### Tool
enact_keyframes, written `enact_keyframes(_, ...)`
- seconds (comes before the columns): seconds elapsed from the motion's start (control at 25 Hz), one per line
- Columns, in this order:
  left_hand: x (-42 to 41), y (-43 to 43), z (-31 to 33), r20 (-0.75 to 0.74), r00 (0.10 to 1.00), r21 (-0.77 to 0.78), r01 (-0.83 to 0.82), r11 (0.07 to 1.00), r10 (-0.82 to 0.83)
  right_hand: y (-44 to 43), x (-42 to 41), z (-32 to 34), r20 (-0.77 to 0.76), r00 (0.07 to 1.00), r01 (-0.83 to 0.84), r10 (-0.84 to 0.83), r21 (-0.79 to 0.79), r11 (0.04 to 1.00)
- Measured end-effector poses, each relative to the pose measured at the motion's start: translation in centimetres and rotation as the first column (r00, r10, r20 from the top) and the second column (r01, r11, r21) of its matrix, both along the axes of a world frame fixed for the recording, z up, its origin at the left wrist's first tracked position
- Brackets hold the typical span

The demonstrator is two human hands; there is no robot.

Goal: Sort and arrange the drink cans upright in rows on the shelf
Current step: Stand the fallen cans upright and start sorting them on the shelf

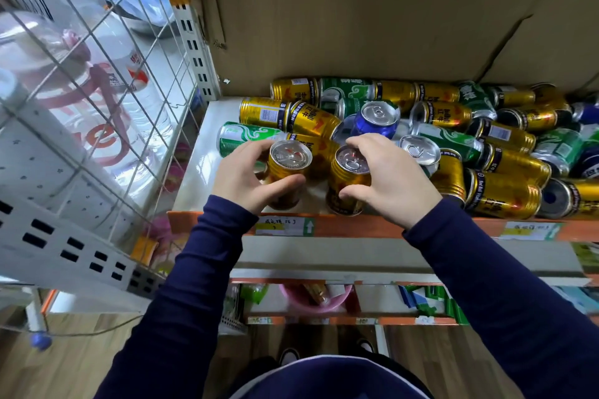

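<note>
Two gold cans stand upright near the front edge of the white shelf (194,178). My left hand (246,178) grips the left gold can (287,168) around its side. My right hand (385,178) grips the right gold can (348,178) the same way. Behind them several gold, green and blue cans lie in a jumbled pile (453,139). A blue can (377,120) and a silver-topped can (419,151) show their tops in the pile.
Brown cardboard (356,16) backs the shelf. An orange price strip (356,225) runs along the shelf's front edge. A wire grid panel (97,74) with large water bottles behind it stands at the left. Lower shelves hold other goods.
</note>
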State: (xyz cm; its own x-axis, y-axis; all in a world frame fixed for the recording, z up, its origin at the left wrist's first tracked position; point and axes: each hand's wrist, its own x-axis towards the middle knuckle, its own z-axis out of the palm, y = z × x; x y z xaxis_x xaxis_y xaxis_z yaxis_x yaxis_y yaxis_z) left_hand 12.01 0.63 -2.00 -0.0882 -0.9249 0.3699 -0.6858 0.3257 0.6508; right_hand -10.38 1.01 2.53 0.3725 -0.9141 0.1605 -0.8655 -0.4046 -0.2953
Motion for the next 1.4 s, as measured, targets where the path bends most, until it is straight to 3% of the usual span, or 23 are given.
enact_keyframes(0.32,0.6,-0.3,-0.1,-0.081,0.995,0.043,-0.051,0.998,0.054,0.3,-0.3,-0.9,-0.037,0.999,-0.013,0.011,-0.058,0.998)
enact_keyframes(0.48,0.0,-0.2,0.2,-0.082,0.995,0.042,-0.051,0.998,0.054,-0.6,-0.2,0.6,-0.081,0.995,-0.05,0.056,0.081,0.995)
enact_keyframes(0.68,-0.9,0.5,0.1,-0.131,0.991,0.078,0.044,0.996,-0.034,-1.0,0.2,2.1,-0.15,0.984,-0.076,0.101,0.159,0.984)
enact_keyframes(0.84,0.6,-0.6,1.9,-0.093,0.983,0.21,0.175,0.962,-0.158,-3.3,1.0,4.9,-0.045,0.993,-0.104,0.11,0.114,0.988)
enact_keyframes(0.96,1.7,-2.4,3.1,-0.11,0.991,0.118,0.094,0.988,-0.081,-6.5,3.3,5.4,-0.235,0.959,-0.129,0.16,0.143,0.981)
enact_keyframes(1.12,2.7,-4.8,3.3,0.01,1.0,-0.019,-0.02,1.0,0.02,-9.3,5.6,3.9,-0.485,0.832,-0.133,0.27,0.298,0.945)
enact_keyframes(1.28,3.2,-6.1,1.9,0.189,0.982,-0.006,-0.005,1.0,0.006,-10.1,6.3,3.3,-0.504,0.811,-0.125,0.298,0.347,0.929)
enact_keyframes(1.4,3.5,-6.5,1.3,0.244,0.97,0.023,0.0,1.0,-0.006,-10.0,6.3,3.1,-0.487,0.81,-0.142,0.327,0.377,0.915)
